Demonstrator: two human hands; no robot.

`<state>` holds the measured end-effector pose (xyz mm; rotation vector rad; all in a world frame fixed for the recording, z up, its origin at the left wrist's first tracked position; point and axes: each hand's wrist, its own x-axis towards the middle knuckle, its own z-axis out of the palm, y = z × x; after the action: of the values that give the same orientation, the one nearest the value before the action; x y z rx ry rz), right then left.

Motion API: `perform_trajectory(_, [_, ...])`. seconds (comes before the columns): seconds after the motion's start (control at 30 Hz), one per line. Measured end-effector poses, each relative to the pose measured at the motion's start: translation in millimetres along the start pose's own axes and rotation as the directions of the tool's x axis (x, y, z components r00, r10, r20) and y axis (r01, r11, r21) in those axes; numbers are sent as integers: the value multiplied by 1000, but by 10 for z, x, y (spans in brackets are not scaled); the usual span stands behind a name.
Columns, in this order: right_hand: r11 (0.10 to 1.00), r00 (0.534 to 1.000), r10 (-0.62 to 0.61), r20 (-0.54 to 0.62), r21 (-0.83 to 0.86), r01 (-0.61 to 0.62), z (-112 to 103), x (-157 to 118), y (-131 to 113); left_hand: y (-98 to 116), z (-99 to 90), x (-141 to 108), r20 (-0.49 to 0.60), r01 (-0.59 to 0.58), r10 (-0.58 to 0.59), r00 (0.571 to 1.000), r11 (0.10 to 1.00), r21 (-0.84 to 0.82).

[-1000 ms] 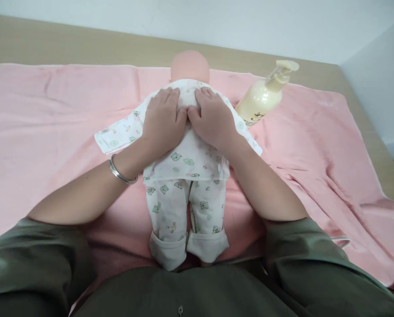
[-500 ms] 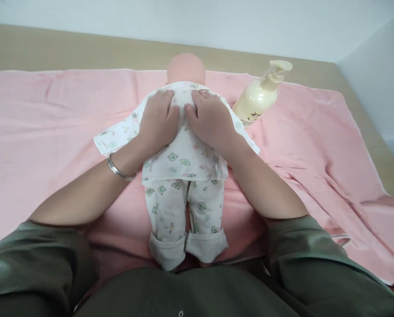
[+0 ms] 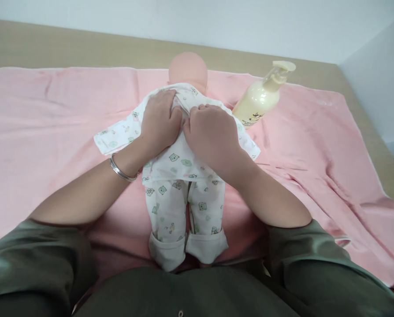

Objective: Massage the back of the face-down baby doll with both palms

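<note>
Clock read from the right-hand grip, 12 = far edge. Right hand (image 3: 213, 136): fingers curled in, thumb drawn against them, clamped on a bunch of shirt (image 3: 183, 163) at the upper back; fold of cloth runs from the grip toward 11. Fingertips hidden in the cloth. Left hand (image 3: 160, 119) at 9, just beside: palm down on the same shirt, fingers extended close together, thumb apart from them and near the right thumb; no cloth seen pinched there.

Doll (image 3: 188, 68) directly under both hands, lying lengthwise, looks face-down: bald head at 12, just past the grip, legs at 6. Shirt hem at 6, trousers (image 3: 169, 211) below it, turned-up cuffs (image 3: 206, 247) near the person's body. Shirt sleeves stretch out to about 8 and 4.

Bracelet (image 3: 121, 169) on left wrist, about 8. Pump bottle (image 3: 259, 99), pale yellow, between 2 and 3, near the doll's shoulder, base partly hidden by the shirt sleeve. Pink blanket (image 3: 51, 110) under everything, wrinkled most around 4. Table (image 3: 84, 48) shows past the blanket from 10 to 3; white wall (image 3: 200, 22) behind at 12. Person's green sleeves (image 3: 35, 264) at 7 and 5.
</note>
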<state>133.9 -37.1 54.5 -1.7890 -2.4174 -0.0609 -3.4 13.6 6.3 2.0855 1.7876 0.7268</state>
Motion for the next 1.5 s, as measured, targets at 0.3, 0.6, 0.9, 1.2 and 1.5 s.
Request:
perform_trajectory(0.3, [1000, 999, 20, -40, -22, -21, 3, -22, 7, -30, 21, 9, -4, -3, 2, 1000, 1000, -26])
perform_trajectory(0.6, [992, 999, 43, -16, 118, -41, 92, 148, 85, 29, 14, -114, -52, -70, 73, 996, 996, 54])
perform_trajectory(0.9, [997, 999, -4, -49, 80, 8, 222, 295, 255, 268, -92, -398, -12, -144, 146, 989, 984, 100])
perform_trajectory(1.2, [998, 997, -1, -73, 65, 5, 166, 251, 219, 198, -112, -274, -22, -131, 132, 991, 989, 65])
perform_trajectory(1.5, [996, 999, 38, -32, 83, -36, -57, 29, 21, 77, -77, -69, 52, -22, 20, 998, 999, 41])
